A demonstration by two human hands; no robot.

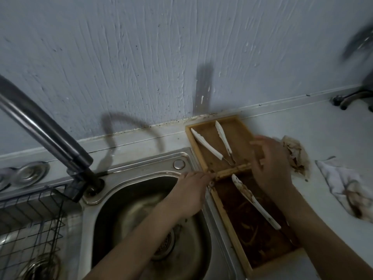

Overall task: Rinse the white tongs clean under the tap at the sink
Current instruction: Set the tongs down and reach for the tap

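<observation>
White tongs point(224, 143) lie in the far compartment of the wooden tray point(220, 120), ungripped. Right hand point(270, 166) hovers open; left hand point(193, 188) fingertips touch the divider. Grab at the hinge, carry to the tap point(40, 126).

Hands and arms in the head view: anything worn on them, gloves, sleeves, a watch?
Nothing worn shows. The left hand and right hand are bare, without gloves, and both forearms are uncovered down to the bottom edge of the picture. No watch, ring or bracelet can be made out, though the picture is blurred.
</observation>
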